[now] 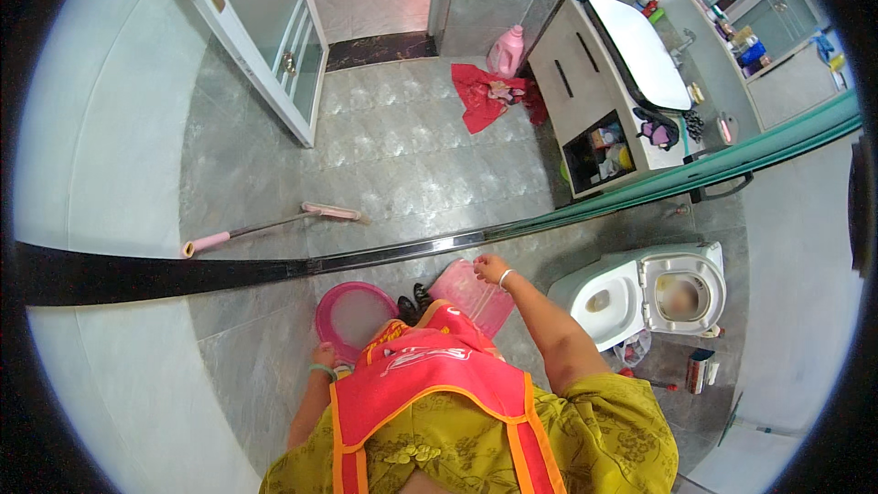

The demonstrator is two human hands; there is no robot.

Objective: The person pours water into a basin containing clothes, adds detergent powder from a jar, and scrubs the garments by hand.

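Observation:
A round pink plastic basin with cloudy greyish contents stands on the tiled floor before me. My left hand is beside its near left rim; whether the fingers grip anything is too small to tell. My right hand is held at the upper edge of a pink, flat, translucent thing, perhaps a plastic washboard or a stool top; whether the fingers close on it is unclear. Dark patterned shoes show between the basin and the pink thing. A red apron with orange edging hides part of both.
An open toilet stands at the right. A sliding-door floor track crosses ahead, with a green-edged glass door. Beyond lie a pink-handled broom or squeegee, a red cloth, a pink detergent bottle and a sink cabinet.

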